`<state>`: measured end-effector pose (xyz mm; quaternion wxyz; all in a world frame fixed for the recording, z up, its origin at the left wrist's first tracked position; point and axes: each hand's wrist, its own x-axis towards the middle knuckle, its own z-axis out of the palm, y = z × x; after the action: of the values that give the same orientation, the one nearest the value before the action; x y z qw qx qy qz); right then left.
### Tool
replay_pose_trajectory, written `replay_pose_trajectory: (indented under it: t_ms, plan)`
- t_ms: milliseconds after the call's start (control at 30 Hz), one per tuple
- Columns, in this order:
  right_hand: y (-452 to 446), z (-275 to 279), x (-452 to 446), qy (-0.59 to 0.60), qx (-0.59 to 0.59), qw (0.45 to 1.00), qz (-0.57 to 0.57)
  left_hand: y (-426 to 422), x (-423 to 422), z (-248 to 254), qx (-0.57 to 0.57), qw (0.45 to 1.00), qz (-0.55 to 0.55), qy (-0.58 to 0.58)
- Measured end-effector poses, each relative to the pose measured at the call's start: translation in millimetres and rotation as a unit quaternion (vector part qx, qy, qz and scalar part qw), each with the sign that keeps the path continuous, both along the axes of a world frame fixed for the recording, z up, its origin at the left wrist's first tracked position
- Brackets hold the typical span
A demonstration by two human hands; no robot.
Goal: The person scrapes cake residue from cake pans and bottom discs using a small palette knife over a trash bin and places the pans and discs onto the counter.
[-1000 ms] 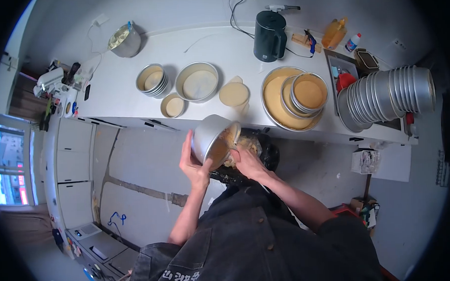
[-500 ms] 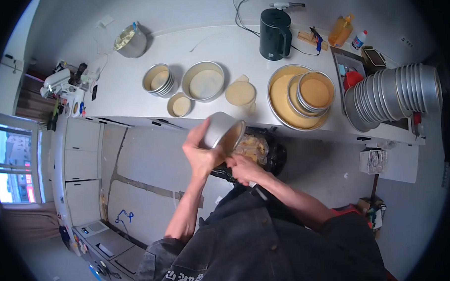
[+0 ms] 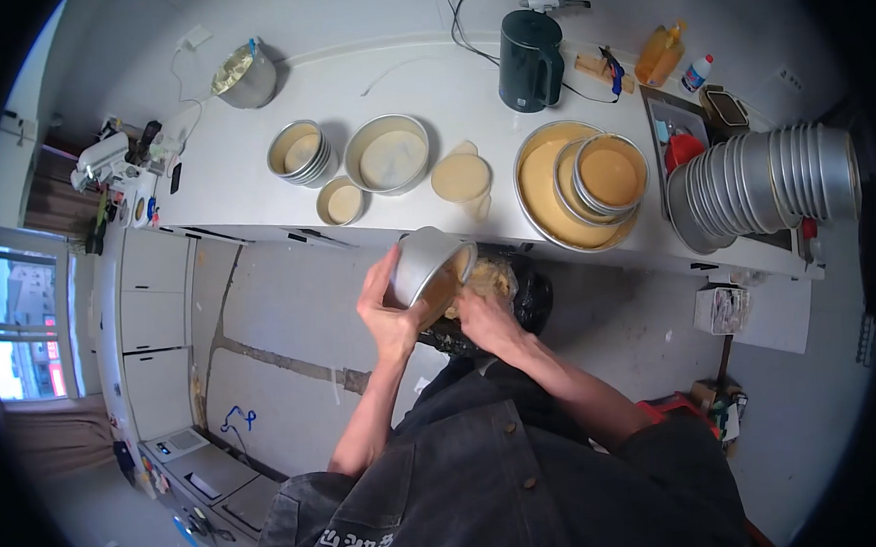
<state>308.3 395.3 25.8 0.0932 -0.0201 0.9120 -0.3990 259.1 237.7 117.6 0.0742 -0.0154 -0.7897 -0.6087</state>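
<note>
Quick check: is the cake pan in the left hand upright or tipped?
Tipped. The left hand holds the cake pan with its open mouth turned sideways toward the right hand, not straight up.

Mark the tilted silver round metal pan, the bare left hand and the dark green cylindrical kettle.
Tilted silver round metal pan (image 3: 421, 262): head view, outer side wall.
Bare left hand (image 3: 389, 320): head view, middle of hand.
Dark green cylindrical kettle (image 3: 525, 66): head view, middle of body.
</note>
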Motion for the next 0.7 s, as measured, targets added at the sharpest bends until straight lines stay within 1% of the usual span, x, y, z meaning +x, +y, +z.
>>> replay_pose_trajectory:
  t_ms: [33, 67, 100, 133, 167, 200, 233, 267, 300, 333, 367, 400, 433, 467, 500, 533, 567, 600, 633, 667, 700]
  plan:
    - [0, 46, -4, -0.156, -0.178, 0.97, 0.063, 1, 0, 2, 0.013, 1.0, 0.005, -0.019]
    - [-7, 45, 3, -0.299, -0.277, 0.913, 0.028, 1, -1, 3, 0.027, 0.999, 0.01, -0.037]
    - [-9, 46, -1, -0.376, -0.357, 0.855, 0.022, 1, -5, -4, 0.028, 0.999, 0.01, -0.034]
    - [-10, 53, -3, -0.449, -0.431, 0.783, 0.016, 0, -6, -13, 0.051, 0.998, 0.027, -0.012]
    - [-9, 45, -2, -0.45, -0.43, 0.782, 0.015, -2, -3, -20, 0.073, 0.996, 0.044, 0.008]
    - [-7, 29, -2, -0.485, -0.486, 0.727, 0.015, -4, 0, -27, 0.073, 0.996, 0.044, 0.008]
    - [-3, 27, -8, -0.512, -0.538, 0.669, 0.015, -1, 0, -26, 0.08, 0.996, 0.042, 0.027]
    - [0, 25, -10, -0.51, -0.537, 0.671, 0.015, 0, 1, -25, 0.086, 0.995, 0.04, 0.043]
    - [2, 22, -9, -0.454, -0.472, 0.755, -0.037, -3, 5, -24, 0.087, 0.994, 0.041, 0.042]
    - [4, 22, -8, -0.392, -0.397, 0.825, -0.087, -8, 10, -22, 0.095, 0.994, 0.034, 0.029]
    - [7, 13, -10, -0.344, -0.354, 0.867, -0.069, -14, 12, -19, 0.102, 0.994, 0.026, 0.018]
    - [6, -4, -9, -0.344, -0.355, 0.866, -0.068, -19, 12, -15, 0.1, 0.994, 0.027, 0.018]
    - [2, -3, -11, -0.111, -0.233, 0.965, -0.047, -23, 12, -9, 0.052, 0.998, 0.02, 0.029]
    - [0, -2, -10, 0.131, -0.091, 0.987, -0.023, -27, 12, -4, 0.006, 0.999, 0.013, 0.038]
    - [6, 0, -9, 0.002, -0.059, 0.998, -0.032, -33, 6, 2, 0.006, 0.999, 0.013, 0.037]
    - [9, 27, -14, 0.002, -0.059, 0.998, -0.03, -37, -6, 13, -0.069, 0.997, -0.014, -0.02]
    - [11, 49, -20, -0.037, 0.014, 0.999, -0.003, -40, -16, 19, -0.144, 0.986, -0.04, -0.076]
    - [11, 59, -23, -0.076, 0.088, 0.993, 0.023, -39, -20, 18, -0.144, 0.986, -0.036, -0.075]
    - [10, 53, -22, -0.074, 0.088, 0.993, 0.026, -36, -23, 16, -0.173, 0.981, -0.065, -0.06]
    - [10, 41, -21, -0.032, 0.113, 0.993, 0.021, -28, -24, 19, -0.202, 0.974, -0.095, -0.045]
    - [9, 26, -19, 0.009, 0.138, 0.99, 0.016, -14, -19, 22, -0.152, 0.987, -0.055, -0.016]
